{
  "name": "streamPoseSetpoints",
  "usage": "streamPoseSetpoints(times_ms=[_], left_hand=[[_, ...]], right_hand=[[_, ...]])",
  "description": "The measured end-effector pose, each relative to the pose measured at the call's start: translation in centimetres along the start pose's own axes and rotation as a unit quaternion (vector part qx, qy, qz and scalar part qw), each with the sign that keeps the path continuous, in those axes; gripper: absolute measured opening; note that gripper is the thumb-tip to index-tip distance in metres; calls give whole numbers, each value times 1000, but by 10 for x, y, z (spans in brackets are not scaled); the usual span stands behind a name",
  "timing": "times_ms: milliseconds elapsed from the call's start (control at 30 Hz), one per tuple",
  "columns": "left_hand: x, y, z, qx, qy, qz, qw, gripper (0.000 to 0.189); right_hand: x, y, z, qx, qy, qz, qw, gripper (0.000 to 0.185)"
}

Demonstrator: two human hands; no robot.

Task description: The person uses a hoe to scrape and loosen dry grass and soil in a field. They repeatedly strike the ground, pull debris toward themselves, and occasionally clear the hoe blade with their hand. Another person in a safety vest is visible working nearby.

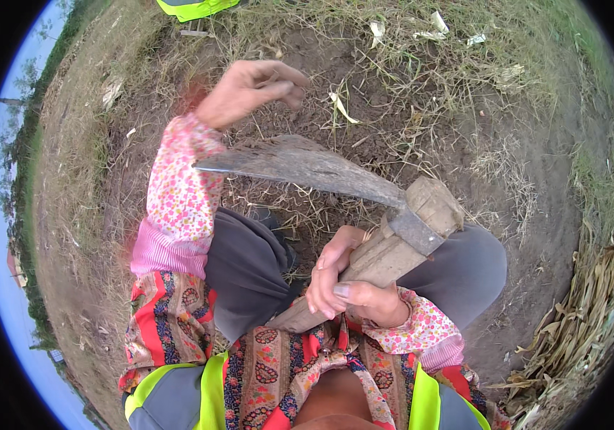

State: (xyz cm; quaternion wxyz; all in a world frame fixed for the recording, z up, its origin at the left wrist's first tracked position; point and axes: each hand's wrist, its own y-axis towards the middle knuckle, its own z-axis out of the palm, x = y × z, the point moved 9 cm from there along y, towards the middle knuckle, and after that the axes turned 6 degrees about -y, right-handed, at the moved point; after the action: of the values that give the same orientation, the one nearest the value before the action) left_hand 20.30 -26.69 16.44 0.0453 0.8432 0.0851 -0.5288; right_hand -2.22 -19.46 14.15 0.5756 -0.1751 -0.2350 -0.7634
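My right hand [352, 293] is wrapped around the wooden handle of a hoe [387, 258], with the thumb lying across it. The handle slants from my lap up to a thick wooden end at the right. An iron collar [417, 231] rings the wood there. From it a worn, soil-marked metal blade [307, 164] reaches left, raised over the ground. Beyond the blade my left hand [258, 88] is lifted above the soil, blurred, fingers loosely curled and nothing visible in it. It does not touch the hoe.
Bare soil and dry grass lie around me, with pale husk scraps [343, 107] scattered about. Dry corn stalks [581, 322] are heaped at the right. A bright yellow-green and grey item [197, 8] is partly visible at the top. My bent knees [460, 274] are on both sides of the handle.
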Motion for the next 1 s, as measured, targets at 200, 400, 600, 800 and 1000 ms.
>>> streamPoseSetpoints(times_ms=[200, 400, 600, 800, 1000], left_hand=[[-66, -46, 14, 144, -134, 203, 959, 61], [-75, -63, 22, 188, -138, 190, 954, 63], [-84, -74, 4, 150, -16, 157, 976, 57], [-107, -79, 3, 109, 1, 201, 973, 60], [-126, -91, 6, 103, 144, 197, 964, 31]], right_hand=[[-2, 0, -2, -6, -3, 1, 1000, 29], [-6, 3, -3, -9, -23, -1, 1000, 30], [-9, 7, -3, -11, -38, 7, 999, 33], [-11, 9, -2, -12, -52, 11, 999, 34], [-14, 11, 0, -4, -52, 9, 999, 35]])
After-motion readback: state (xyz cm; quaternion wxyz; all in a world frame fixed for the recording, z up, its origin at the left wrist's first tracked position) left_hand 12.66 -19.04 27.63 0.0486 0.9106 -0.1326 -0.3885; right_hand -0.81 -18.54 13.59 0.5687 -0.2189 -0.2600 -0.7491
